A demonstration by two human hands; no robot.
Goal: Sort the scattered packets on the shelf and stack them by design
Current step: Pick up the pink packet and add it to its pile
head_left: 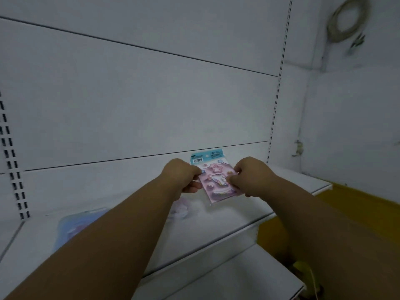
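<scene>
A pink sticker packet (217, 182) with a unicorn design and a blue header card is held just above the white shelf (227, 217). My left hand (180, 175) pinches its left edge and my right hand (251, 177) grips its right edge. A blue-toned packet (71, 226) lies flat on the shelf at the left, partly hidden by my left forearm. Another pale pink packet (180, 207) lies on the shelf between my forearms, blurred.
The shelf's white back panel (138, 105) rises behind, with slotted uprights at the left (13, 161) and right (275, 109). A lower white shelf (238, 278) juts out beneath. Yellow floor (357, 204) lies to the right, and a coiled cable (346, 20) hangs on the wall.
</scene>
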